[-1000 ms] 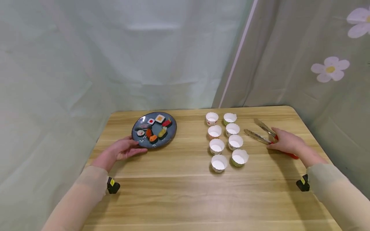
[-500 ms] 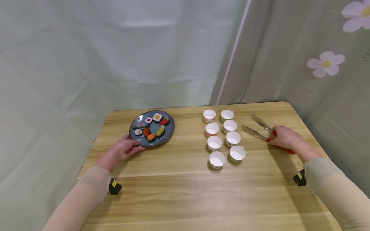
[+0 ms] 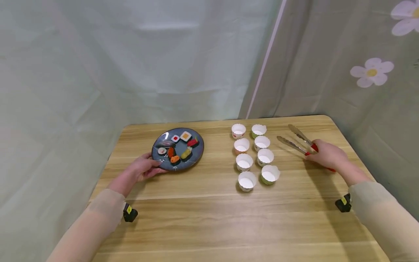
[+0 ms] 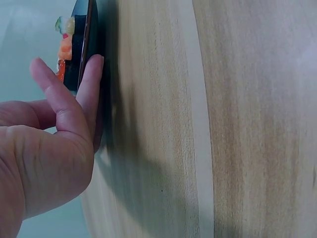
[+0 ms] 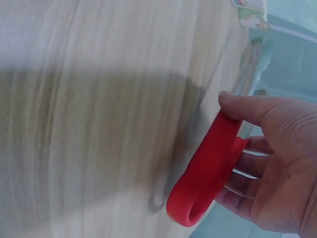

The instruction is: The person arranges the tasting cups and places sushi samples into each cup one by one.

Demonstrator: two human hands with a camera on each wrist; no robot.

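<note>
My left hand (image 3: pixel 143 168) grips the near left rim of a round dark blue plate (image 3: pixel 179 147), thumb above and fingers underneath. Several sushi pieces (image 3: pixel 186 154) are set in a ring on the plate. In the left wrist view the plate (image 4: pixel 87 39) appears edge-on, a little above the wood. My right hand (image 3: pixel 330 156) holds metal tongs (image 3: pixel 290 144) by their red handles (image 5: pixel 205 171), with thumb on one side and fingers on the other. The tongs' two arms are spread apart and point away to the left, and their shadow falls on the table beneath.
Several white-lined paper baking cups (image 3: pixel 247 181) with scalloped rims stand in two columns on the wooden table (image 3: pixel 203 225), between plate and tongs. A pale curtain (image 3: pixel 170 65) hangs behind the table, and a grey flowered one (image 3: pixel 327 72) at the right.
The plate has shifted slightly right and up off the table in my left hand. My right hand has raised the tongs a little. The cups stay put.
</note>
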